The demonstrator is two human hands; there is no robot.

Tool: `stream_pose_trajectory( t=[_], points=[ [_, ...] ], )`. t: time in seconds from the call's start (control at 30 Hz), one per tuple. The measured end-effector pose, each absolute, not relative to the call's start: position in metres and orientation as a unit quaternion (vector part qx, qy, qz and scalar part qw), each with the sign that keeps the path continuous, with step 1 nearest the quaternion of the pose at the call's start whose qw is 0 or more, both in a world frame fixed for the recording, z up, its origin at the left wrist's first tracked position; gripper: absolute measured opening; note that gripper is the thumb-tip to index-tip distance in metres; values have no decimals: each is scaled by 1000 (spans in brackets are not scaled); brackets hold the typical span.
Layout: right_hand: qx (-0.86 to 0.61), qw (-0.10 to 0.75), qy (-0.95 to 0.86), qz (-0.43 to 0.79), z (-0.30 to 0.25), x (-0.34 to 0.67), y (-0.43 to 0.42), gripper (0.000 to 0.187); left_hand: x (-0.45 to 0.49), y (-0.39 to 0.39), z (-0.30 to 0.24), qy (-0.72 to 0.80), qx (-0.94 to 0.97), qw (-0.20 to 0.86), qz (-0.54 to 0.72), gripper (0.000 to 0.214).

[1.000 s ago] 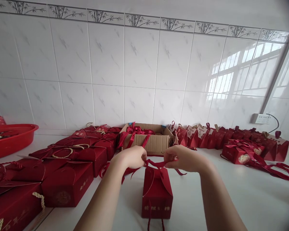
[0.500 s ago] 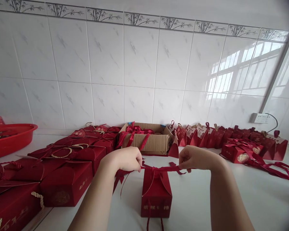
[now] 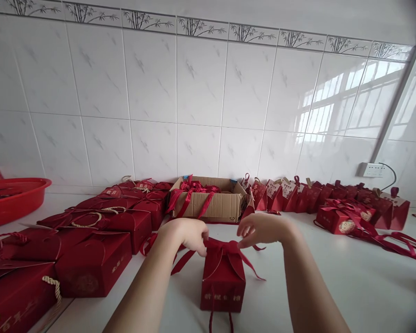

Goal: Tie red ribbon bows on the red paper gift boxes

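A small dark red gift box with gold lettering stands upright in front of me. Across its folded top sits a red ribbon tied in a bow, its tails trailing to both sides. My left hand is at the left side of the bow, fingers bent down and closed on the ribbon there. At the bow's right side is my right hand, thumb and forefinger apart, the thumb tip close to or touching the ribbon. Two dark red cords hang from the box's front.
Several larger red boxes with rope handles fill the left. Behind lies a cardboard box of red ribbons. Small red bags line the wall at right, near a ribboned box. A red basin is far left.
The ribbon ends held taut sideways now hang loose around the bow. Both hands have moved inward to the bow, and the right hand's fingers have loosened.
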State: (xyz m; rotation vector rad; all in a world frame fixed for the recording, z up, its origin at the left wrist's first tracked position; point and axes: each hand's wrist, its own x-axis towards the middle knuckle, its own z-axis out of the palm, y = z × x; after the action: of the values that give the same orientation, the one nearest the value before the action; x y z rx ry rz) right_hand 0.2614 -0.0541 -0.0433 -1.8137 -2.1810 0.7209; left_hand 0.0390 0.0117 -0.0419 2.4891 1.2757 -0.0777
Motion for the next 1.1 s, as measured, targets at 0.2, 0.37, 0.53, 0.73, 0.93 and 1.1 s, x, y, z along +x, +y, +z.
stream_pose_trajectory(
  t=[0.2, 0.37, 0.53, 0.73, 0.93, 1.1],
  points=[
    [-580, 85, -766, 264, -45, 237, -53, 30, 43, 8, -38, 447, 876, 161, -78, 45],
    [-583, 33, -769, 259, -43, 231, -50, 23, 50, 1, -35, 426, 885, 170, -86, 49],
    [-580, 25, -774, 252, -42, 232, -48, 21, 58, -6, -32, 431, 884, 149, -101, 49],
    [-572, 25, -783, 244, -43, 233, -47, 22, 57, -2, -36, 416, 893, 145, -91, 39],
    [-570, 30, -783, 248, -45, 237, -45, 20, 56, -3, -34, 417, 890, 156, -97, 31],
    [-580, 35, -773, 255, -46, 236, -42, 18, 61, -2, -37, 416, 889, 154, -115, 28]
  ],
)
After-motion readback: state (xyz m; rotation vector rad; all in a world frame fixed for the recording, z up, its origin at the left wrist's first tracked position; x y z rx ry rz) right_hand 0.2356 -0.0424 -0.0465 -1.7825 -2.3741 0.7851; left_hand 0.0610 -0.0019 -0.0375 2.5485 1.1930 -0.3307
